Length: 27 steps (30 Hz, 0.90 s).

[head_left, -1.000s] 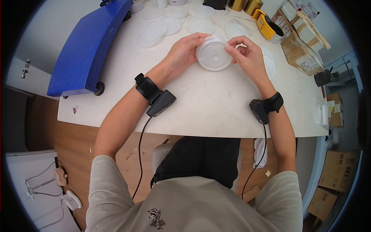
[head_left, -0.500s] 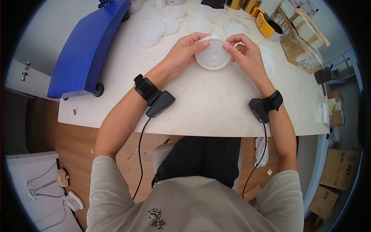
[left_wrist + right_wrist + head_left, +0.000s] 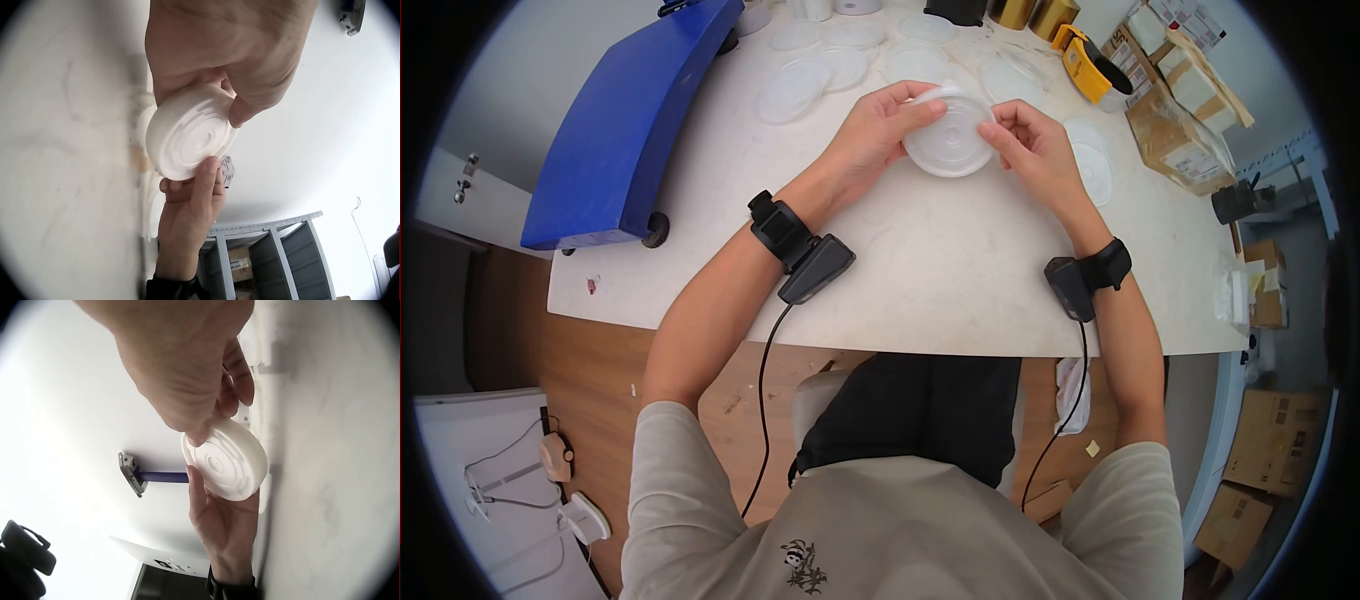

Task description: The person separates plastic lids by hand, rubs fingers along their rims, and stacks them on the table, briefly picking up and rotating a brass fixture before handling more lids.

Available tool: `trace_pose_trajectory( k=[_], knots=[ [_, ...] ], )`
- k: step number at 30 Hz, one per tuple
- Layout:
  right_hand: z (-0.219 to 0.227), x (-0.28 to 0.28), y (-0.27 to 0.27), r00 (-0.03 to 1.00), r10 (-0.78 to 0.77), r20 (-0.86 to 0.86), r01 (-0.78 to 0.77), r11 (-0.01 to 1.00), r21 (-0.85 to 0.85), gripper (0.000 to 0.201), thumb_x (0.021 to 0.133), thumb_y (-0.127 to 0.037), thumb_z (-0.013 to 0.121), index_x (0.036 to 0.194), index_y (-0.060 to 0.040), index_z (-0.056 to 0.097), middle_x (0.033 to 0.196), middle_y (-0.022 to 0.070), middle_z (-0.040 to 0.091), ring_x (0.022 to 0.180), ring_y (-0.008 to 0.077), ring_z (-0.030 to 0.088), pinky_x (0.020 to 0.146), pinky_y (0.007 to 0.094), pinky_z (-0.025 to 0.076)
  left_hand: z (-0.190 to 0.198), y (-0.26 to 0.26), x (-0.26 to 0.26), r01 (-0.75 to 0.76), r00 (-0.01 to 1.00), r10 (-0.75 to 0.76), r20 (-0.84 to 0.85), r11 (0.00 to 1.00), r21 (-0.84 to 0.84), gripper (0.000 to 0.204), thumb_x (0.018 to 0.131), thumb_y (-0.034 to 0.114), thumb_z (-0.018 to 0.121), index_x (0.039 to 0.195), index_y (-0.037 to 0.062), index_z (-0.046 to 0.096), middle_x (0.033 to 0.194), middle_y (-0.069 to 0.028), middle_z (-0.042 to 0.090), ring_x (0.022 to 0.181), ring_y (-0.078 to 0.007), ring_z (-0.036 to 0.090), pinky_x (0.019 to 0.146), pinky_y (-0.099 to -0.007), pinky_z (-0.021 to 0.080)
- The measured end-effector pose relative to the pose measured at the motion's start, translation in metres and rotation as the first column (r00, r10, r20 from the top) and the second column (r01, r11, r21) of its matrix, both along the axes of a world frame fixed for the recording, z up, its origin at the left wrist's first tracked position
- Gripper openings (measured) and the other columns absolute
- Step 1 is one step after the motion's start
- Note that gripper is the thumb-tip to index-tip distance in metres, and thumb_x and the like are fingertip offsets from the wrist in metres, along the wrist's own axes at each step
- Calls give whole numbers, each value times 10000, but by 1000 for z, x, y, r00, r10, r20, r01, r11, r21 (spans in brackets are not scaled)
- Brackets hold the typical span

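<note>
A round translucent white lid, or several stacked together (image 3: 949, 142), is held up above the table between both hands. On its left side the left hand (image 3: 870, 140) grips the rim, thumb on the face and fingers behind. At the right edge the right hand (image 3: 1040, 150) pinches the rim between thumb and fingers. The left wrist view shows the lid (image 3: 194, 134) with concentric rings and a thick rim, the right thumb on its lower edge. In the right wrist view the lid (image 3: 225, 459) is seen tilted, with both thumbs on its ringed face.
More clear lids (image 3: 792, 90) lie across the far part of the white table (image 3: 880, 290), one of them (image 3: 1090, 165) beyond the right hand. A blue stand (image 3: 635, 120) is at left. A yellow tape dispenser (image 3: 1090, 68) and taped boxes (image 3: 1180, 135) are at the back right.
The held lid has shifted slightly left and up. The right hand's fingers have closed in a little behind the rim, while the left hand keeps its grip.
</note>
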State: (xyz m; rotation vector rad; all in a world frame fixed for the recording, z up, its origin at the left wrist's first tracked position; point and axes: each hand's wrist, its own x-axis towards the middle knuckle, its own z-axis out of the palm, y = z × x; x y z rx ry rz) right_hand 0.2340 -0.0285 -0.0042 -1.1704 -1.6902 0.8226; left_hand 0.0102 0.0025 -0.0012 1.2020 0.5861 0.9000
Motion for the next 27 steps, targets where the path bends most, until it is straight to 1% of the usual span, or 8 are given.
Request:
trace_pose_trajectory(
  k=[10,12,13,15,16,18,25,27],
  knots=[
    [7,5,-1,1000,-15,-1,15,1000,-28,268,905,-254,699,1024,-18,656,837,-15,637,636,39,510,574,195,419,0,2,-2,-109,992,110,-64,994,12,364,961,291,626,1210,28,591,1085,-32,672,994,-91,628,886,-266,495],
    [15,15,1,954,-168,247,113,968,224,283,884,-253,708,1046,-27,657,854,24,660,662,98,551,607,245,460,-2,5,-3,-149,987,148,-54,989,-14,359,963,292,622,1204,29,594,1073,-25,674,976,-87,631,876,-263,498],
    [20,24,4,951,-166,259,108,968,225,283,884,-253,708,1046,-27,657,854,24,660,662,98,551,607,245,460,-4,8,-5,-172,984,170,-54,985,-34,359,962,290,624,1206,29,592,1058,-19,673,963,-86,632,870,-262,500],
    [31,53,9,805,-357,474,127,884,450,328,848,-277,727,1051,-30,654,863,74,668,689,168,580,655,301,488,-6,11,-5,-198,980,195,-44,978,-59,359,961,288,625,1208,30,590,1044,-14,673,949,-84,633,863,-260,502],
    [34,68,7,801,-354,482,121,885,450,328,848,-277,727,1051,-30,654,863,74,668,689,168,580,655,301,488,-6,12,-5,-214,976,211,-47,974,-74,358,959,282,627,1211,30,587,1046,-15,669,957,-87,630,866,-258,498],
    [39,98,5,620,-444,647,293,896,334,325,829,-286,731,1001,-18,664,855,104,675,716,208,605,697,322,496,-2,10,-5,-232,972,229,-44,969,-87,358,958,277,629,1214,31,585,1048,-16,665,965,-91,626,868,-256,495],
    [40,145,-2,674,-311,670,331,938,103,254,833,-249,705,889,-2,679,817,121,683,784,221,637,734,335,498,-4,8,-5,-220,972,215,-99,975,-41,392,946,250,648,1243,10,560,1100,-44,651,1024,-115,606,933,-283,458],
    [40,144,-2,638,-257,726,321,946,53,245,831,-237,701,887,0,673,818,120,681,785,222,634,736,344,497,-6,10,-7,-205,974,202,-100,978,-26,397,944,247,651,1248,11,557,1098,-44,652,1021,-114,607,939,-288,455]
  ],
)
